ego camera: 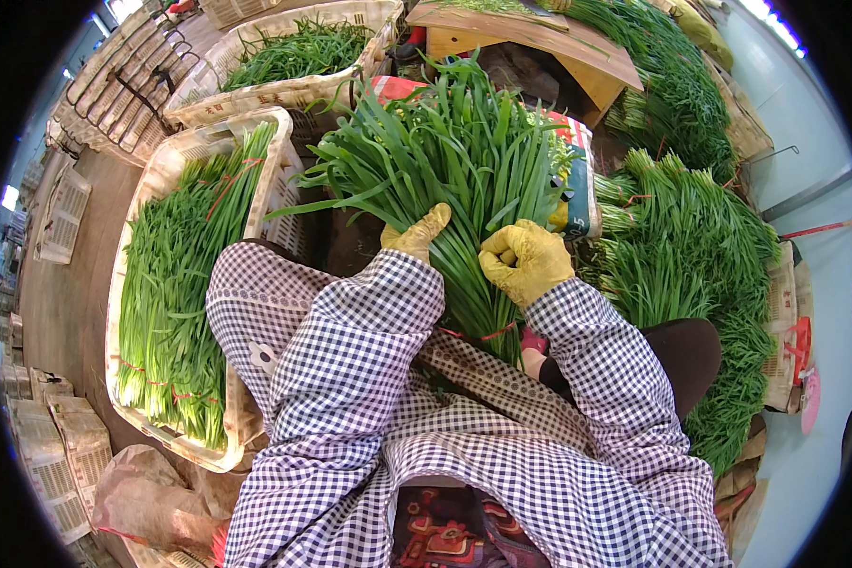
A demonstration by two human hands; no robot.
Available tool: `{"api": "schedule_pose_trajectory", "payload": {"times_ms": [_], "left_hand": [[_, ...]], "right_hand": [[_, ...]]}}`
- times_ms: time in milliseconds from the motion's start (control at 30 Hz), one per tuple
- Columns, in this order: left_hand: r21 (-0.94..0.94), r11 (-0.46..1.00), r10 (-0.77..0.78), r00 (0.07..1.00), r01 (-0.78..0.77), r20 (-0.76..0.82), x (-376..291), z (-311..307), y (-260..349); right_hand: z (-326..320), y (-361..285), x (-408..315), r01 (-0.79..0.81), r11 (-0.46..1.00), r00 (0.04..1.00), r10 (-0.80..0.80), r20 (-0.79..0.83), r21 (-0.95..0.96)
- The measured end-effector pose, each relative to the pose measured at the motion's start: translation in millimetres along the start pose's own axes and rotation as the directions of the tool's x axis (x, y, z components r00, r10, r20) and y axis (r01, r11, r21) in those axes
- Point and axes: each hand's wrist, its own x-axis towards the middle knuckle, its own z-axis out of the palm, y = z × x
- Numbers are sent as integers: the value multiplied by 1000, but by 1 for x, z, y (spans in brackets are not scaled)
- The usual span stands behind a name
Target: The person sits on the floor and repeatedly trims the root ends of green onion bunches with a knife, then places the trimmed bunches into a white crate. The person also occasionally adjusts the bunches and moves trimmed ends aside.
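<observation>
A large bundle of garlic chives stands before me, its leaf tips fanned out away from me. A red band circles it lower down, close to my lap. My left hand, in a yellow glove, grips the bundle's left side with the thumb on top; its other fingers are hidden behind the leaves. My right hand, gloved alike, lies against the right side with fingers curled in. Whether leaves are pinched inside that curl cannot be seen. Beyond the bundle lies a printed sack, partly covered by the leaves.
At my left stands a plastic crate filled with red-banded chives. Another crate of greens is beyond it, near stacked crates. A wooden bench stands ahead. Heaped chive bundles line the right side, by a pale wall.
</observation>
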Motion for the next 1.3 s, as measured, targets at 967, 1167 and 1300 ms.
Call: {"api": "schedule_pose_trajectory", "payload": {"times_ms": [967, 1167, 1300], "left_hand": [[-200, 980, -55, 969, 6, -242, 18, 20, 21], [-389, 920, -134, 972, 49, -194, 17, 20, 27], [-551, 831, -201, 964, 72, -176, 14, 24, 33]], "right_hand": [[8, 9, -5, -384, 449, 919, 103, 380, 807], [-10, 20, -6, -455, 101, 888, -25, 460, 885], [-27, 22, -10, -474, -179, 854, -330, 401, 862]]}}
